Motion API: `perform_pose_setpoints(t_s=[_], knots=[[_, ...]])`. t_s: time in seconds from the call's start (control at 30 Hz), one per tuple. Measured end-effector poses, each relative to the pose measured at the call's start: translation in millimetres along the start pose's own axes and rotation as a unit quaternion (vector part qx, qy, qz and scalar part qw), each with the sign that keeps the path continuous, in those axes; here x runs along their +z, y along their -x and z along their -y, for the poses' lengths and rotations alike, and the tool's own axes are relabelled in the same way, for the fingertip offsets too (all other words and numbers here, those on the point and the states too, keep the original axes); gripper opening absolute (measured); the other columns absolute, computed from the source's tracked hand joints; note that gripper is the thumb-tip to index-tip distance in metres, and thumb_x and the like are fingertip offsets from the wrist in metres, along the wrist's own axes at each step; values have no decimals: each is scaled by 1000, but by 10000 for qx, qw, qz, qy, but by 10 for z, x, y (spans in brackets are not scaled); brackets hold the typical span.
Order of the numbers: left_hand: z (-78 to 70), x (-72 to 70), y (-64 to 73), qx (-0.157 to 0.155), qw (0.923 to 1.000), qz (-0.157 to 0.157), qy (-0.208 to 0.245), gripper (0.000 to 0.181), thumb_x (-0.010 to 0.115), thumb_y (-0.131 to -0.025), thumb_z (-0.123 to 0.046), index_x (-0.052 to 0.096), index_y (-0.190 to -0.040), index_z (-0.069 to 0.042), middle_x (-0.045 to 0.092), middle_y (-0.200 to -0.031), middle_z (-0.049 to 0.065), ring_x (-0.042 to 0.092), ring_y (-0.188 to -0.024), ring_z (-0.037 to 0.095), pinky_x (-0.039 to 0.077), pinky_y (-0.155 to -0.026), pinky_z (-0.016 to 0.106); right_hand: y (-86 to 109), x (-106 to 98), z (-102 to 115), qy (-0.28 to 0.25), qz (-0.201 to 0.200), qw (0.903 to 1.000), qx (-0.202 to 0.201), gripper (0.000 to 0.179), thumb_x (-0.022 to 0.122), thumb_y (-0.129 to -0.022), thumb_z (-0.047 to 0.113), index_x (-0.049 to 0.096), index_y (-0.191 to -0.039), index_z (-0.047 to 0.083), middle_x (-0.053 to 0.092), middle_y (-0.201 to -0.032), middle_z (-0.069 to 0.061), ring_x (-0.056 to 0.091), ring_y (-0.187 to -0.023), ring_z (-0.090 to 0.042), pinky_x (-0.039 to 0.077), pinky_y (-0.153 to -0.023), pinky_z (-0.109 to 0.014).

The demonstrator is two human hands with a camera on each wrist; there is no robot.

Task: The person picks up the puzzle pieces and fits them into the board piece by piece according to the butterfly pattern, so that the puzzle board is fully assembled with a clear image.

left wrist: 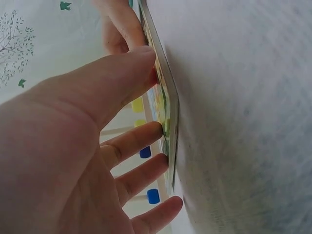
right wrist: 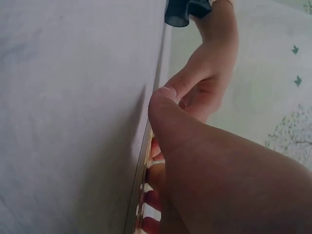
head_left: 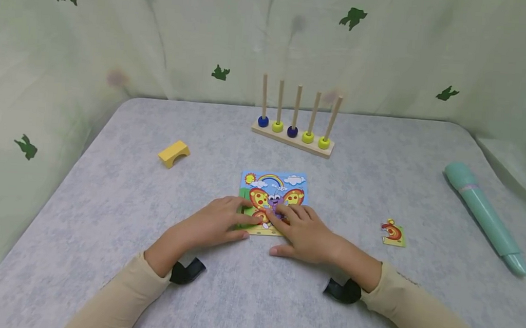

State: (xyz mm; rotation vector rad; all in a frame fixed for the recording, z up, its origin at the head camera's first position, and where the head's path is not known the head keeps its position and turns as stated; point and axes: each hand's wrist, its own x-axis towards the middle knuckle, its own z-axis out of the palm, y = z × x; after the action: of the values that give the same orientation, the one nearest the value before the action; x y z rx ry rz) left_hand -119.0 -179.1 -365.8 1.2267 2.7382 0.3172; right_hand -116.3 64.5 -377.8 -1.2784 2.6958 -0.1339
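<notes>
A butterfly jigsaw puzzle [head_left: 276, 190] lies flat at the middle of the table. My left hand [head_left: 215, 221] rests its fingertips on the left part of the picture, fingers spread and fairly straight. From the other side my right hand [head_left: 309, 233] touches the butterfly's lower middle with its fingers, and covers the lower right part. In the left wrist view, the fingertips lie along the edge of the thin puzzle board [left wrist: 166, 87]. Off to the right, apart from both hands, lies a loose puzzle piece [head_left: 394, 233] with a red and yellow wing pattern.
Behind the puzzle stands a wooden peg rack [head_left: 292, 139] with blue and yellow beads on its upright pegs. A yellow arch block [head_left: 174, 153] sits at the back left. A mint-green microphone-shaped object [head_left: 486, 217] lies along the right side. Pale curtains [head_left: 185, 34] surround the table.
</notes>
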Motion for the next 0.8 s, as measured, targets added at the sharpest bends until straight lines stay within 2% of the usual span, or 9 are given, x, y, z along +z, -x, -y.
perform_pose_setpoints(t_s=[0.1,0.2,0.3,0.43,0.57,0.63,0.73,0.8], knots=[[-3,1,0,-1,10000,-8,32,38,59,-87,-32,58,-123,-22,46,-125,13,43,-113,29,35,-91,47,17,13,-16,-162,-14,9999,-41,74,36,-88,60,19,-145,16,24,-142,-9,20,-129,-27,16,-100,-48],[-2,1,1,-15,10000,-6,63,38,59,-87,-32,58,-123,-22,46,-125,13,43,-113,29,35,-91,47,49,-24,-60,-839,57,9965,-31,71,39,-88,57,21,-144,18,25,-141,-7,21,-128,-24,16,-101,-47],[3,1,-5,-25,10000,-20,54,39,59,-87,-32,57,-124,-22,46,-125,12,42,-114,28,35,-91,47,115,-116,-125,-1805,38,9835,105,68,44,-88,54,26,-143,19,28,-140,-5,25,-126,-23,21,-100,-45],[9,9,-6,-24,10000,-24,45,39,59,-86,-33,57,-124,-23,46,-126,11,43,-113,28,35,-91,46,286,-279,-240,-2602,-429,9642,270,62,52,-88,45,35,-139,14,31,-139,-6,27,-126,-25,29,-97,-48],[9,17,-8,-41,10000,0,64,39,59,-87,-33,57,-124,-23,46,-126,11,42,-113,28,34,-92,46,605,-416,-390,-2808,-1031,9523,609,62,60,-85,36,36,-138,15,31,-139,-5,27,-127,-24,30,-96,-50],[9,16,-8,-55,10000,5,52,39,59,-87,-33,57,-124,-23,46,-126,11,42,-113,28,34,-92,46,793,-460,-466,-2796,-1273,9476,873,64,64,-83,34,36,-137,17,31,-138,-5,28,-126,-26,34,-91,-53],[9,9,-3,-77,10000,1,54,39,59,-87,-33,57,-124,-23,46,-126,11,42,-114,28,35,-92,46,1072,-484,-570,-2693,-1643,9417,1174,68,69,-79,28,36,-137,16,33,-137,-9,29,-124,-31,34,-87,-59],[10,6,-1,-83,10000,0,55,39,59,-87,-33,57,-124,-23,46,-126,11,42,-114,28,34,-92,46,1240,-477,-623,-2697,-1894,9341,1370,70,73,-75,22,38,-137,17,35,-136,-8,30,-123,-29,34,-85,-59]])
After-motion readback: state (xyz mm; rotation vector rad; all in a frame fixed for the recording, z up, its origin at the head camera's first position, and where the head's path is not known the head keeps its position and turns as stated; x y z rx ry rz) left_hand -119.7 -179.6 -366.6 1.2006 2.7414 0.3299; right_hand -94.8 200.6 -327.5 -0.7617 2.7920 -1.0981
